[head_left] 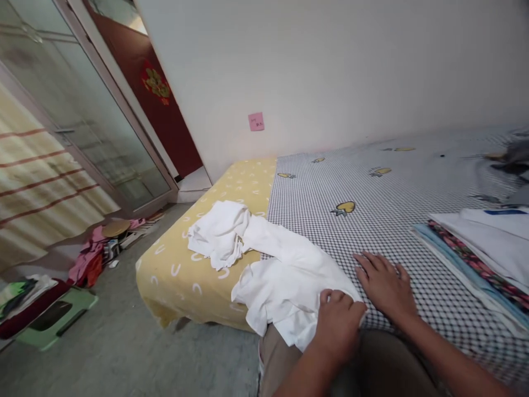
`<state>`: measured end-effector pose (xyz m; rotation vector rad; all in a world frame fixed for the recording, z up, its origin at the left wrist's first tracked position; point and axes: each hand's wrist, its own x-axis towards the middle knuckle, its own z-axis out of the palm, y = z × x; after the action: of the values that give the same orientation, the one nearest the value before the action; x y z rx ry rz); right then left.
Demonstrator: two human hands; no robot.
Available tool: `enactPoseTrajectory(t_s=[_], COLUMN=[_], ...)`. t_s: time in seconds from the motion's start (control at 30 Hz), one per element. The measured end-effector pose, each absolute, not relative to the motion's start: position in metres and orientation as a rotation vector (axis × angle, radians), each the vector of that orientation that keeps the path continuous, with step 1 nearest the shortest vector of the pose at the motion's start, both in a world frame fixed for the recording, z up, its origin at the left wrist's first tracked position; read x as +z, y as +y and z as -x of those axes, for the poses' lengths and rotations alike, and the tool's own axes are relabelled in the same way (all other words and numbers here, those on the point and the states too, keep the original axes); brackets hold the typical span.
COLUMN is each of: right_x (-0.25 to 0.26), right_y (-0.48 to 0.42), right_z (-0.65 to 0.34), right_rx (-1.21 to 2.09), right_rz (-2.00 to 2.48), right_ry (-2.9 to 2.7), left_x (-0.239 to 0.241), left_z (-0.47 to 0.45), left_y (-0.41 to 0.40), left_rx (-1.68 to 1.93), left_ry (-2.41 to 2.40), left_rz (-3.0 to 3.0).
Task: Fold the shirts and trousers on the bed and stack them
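A crumpled white garment (273,259) lies across the near edge of the bed, partly on the checked sheet (372,193) and partly on the yellow mattress (206,220). My left hand (339,320) is closed on the garment's near edge, fingers curled into the cloth. Just to its right, my right hand (384,284) rests flat on the checked sheet with fingers spread, holding nothing.
A stack of folded clothes (487,253) sits on the bed at the right. Dark items (512,160) lie at the far right. On the floor at left are a clothes pile (91,259), a green stool (58,317) and glass doors (82,127).
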<state>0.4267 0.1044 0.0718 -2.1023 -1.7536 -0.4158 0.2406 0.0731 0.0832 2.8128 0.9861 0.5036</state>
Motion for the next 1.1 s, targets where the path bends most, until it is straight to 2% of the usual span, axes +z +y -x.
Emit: enactPoseTrajectory(t_s=[0.27,0.4,0.53,0.67,0.83,0.97,1.1], right_x=[0.074,0.078,0.083,0.084,0.08,0.078,0.079], right_y=[0.104,0.103,0.102,0.103,0.105,0.104,0.106], right_z=[-0.425,-0.423,-0.422,-0.422,-0.423,-0.423,-0.427], right_rx=[-0.438,-0.414,-0.375,-0.348,-0.354,-0.342,-0.263], right_rz=[2.119,2.129,2.13,2.142,2.127,2.106,2.082], right_ry=[-1.741,-1.735,-1.729,-1.718,-1.704,-1.684,-1.666], left_x=[0.097,0.1,0.087,0.07,0.059,0.054,0.057], left_z=[-0.217,-0.195,-0.171,-0.159,-0.156,-0.15,-0.145], left_y=[0.06,0.069,0.079,0.079,0.076,0.078,0.081], left_rx=[0.707,0.869,0.812,0.751,0.986,1.19,1.232], left_ry=[1.204,1.597,1.973,1.931,1.781,1.681,1.637], left_rz=[-2.689,-2.541,-2.237,-2.309,-2.392,-2.235,-2.042])
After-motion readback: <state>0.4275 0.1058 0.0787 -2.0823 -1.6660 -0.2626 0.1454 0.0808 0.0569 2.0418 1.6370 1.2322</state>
